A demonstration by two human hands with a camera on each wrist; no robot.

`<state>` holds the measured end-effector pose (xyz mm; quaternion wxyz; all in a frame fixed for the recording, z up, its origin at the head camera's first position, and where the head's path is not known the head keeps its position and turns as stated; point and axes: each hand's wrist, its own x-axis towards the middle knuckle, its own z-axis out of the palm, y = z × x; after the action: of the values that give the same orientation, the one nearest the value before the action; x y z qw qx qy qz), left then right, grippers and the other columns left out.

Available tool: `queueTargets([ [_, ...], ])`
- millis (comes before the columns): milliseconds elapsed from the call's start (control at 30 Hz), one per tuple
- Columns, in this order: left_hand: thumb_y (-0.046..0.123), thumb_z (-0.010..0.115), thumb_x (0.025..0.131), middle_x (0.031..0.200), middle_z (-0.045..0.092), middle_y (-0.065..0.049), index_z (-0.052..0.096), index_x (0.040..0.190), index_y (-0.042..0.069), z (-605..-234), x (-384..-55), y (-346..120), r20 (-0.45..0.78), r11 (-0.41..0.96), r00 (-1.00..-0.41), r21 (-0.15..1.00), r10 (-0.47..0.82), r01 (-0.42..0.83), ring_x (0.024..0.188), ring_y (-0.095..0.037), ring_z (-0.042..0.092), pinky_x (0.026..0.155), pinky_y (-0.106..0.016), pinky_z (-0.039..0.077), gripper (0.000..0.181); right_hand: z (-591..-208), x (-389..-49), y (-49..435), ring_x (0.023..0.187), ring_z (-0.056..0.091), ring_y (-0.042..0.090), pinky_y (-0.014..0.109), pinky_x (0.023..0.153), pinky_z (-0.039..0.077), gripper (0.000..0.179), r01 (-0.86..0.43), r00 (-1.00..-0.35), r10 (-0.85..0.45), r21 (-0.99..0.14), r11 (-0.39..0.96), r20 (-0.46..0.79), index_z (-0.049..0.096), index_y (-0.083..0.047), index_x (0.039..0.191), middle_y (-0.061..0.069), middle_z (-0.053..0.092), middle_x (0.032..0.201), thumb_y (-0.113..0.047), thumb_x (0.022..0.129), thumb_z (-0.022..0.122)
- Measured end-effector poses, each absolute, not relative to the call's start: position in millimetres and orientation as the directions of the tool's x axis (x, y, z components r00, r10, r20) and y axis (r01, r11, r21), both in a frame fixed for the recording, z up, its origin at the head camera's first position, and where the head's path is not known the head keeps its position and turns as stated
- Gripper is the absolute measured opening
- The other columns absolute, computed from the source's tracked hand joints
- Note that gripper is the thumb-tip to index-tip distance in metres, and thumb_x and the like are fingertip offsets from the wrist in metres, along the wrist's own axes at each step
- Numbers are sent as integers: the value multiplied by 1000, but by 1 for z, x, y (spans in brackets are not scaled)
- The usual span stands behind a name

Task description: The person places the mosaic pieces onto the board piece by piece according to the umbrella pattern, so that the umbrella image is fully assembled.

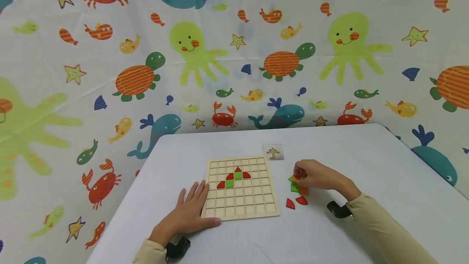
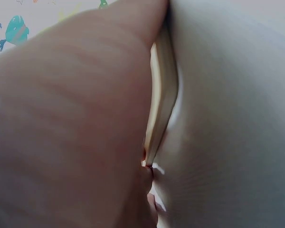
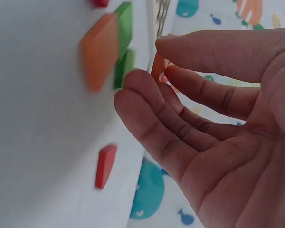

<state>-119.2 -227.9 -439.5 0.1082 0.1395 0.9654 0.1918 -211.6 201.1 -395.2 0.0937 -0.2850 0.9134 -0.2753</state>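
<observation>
A wooden grid board (image 1: 253, 203) lies on the table, with two green squares (image 1: 229, 183), a red triangle (image 1: 237, 169) and three red rounded pieces (image 1: 246, 175) set in its cells. My left hand (image 1: 190, 212) rests at its lower left corner, fingers spread along the left side and thumb along the front edge. Right of the board, my right hand (image 1: 318, 175) pinches a small orange tile (image 3: 157, 66) between thumb and fingertips. Just below those fingers are green tiles (image 1: 294, 188) and an orange square (image 1: 303, 191). Nearer me lie two red rounded pieces (image 1: 290, 203).
Behind the board's far right corner sits a stack of small pattern cards (image 1: 273, 152); the top one shows a coloured figure on a grid. A white table (image 1: 329, 146) carries everything, and a sea-animal curtain (image 1: 227, 68) hangs behind it.
</observation>
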Motion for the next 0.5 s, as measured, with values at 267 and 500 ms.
queueTargets([
  [267,79,70,83,178,15,-17,22,170,3,-440,-116,-227,-159,891,-940,397,302,219,163,-42,3,124,-69,-5,126,-390,-216,175,80,56,14,28,73,54,16,-529,-766,-642,-577,623,9,67,-10,98,-5,60,86,-3,91,79],
  [500,79,70,83,178,15,-16,22,170,3,-441,-114,-227,-159,893,-940,393,301,219,163,-41,4,124,-69,-4,125,-387,-218,154,80,57,13,28,73,55,16,-571,-718,-695,-604,556,38,67,-9,99,-4,60,87,-2,91,79],
])
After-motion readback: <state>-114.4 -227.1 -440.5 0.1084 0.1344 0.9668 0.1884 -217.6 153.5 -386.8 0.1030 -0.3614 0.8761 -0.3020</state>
